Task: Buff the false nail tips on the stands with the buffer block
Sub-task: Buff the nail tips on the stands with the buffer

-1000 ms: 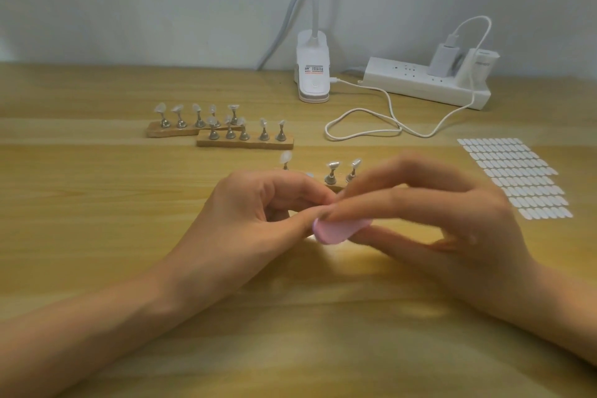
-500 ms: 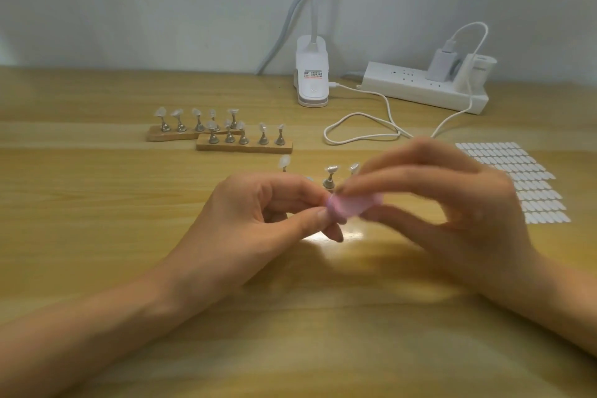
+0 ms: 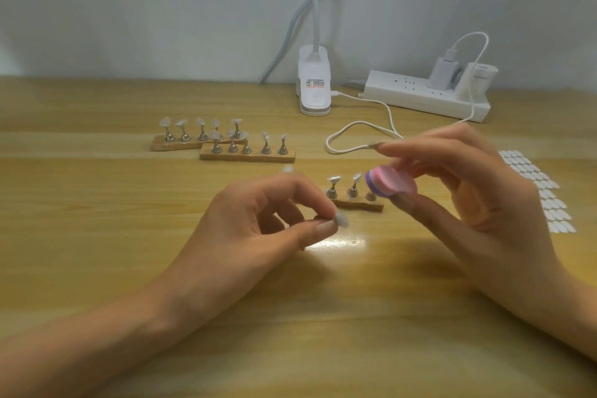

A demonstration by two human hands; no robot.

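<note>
1. The nail tip [image 3: 341, 222] being worked on is pinched between thumb and forefinger of the left hand [image 3: 258, 226], just above the middle of the table [image 3: 97, 236]. Can't tell if its peg is in there too; the fingers hide that bit.
2. The buffer block [image 3: 391, 186], pink with purple layers, is gripped in the fingertips of the right hand [image 3: 478, 203], up and to the right of the tip, not touching it.
3. That's the change: a second ago the block was pressed right on the tip with both hands bunched together, and half a second ago too. Now it's lifted off and the hands are apart.
4. My read: the rubbing on this tip has paused or finished, maybe for a check of the surface or a flip of the block to another face. Can't say which.
5. Right behind the hands is the near stand [image 3: 355, 203], a wooden strip with a few metal pegs carrying tips, partly hidden by the block. So probably this tip goes back there and the next one comes up.
6. Further toward the back left are two more stands [image 3: 247, 155], overlapping, all pegs carrying tips. No telling from here whether those are buffed.
7. Along the back edge: a lamp base [image 3: 315, 90] and a power strip [image 3: 426, 95], with a white cable [image 3: 358, 139] looping forward. At the right edge, a sheet of white tabs [image 3: 546, 191].
</note>
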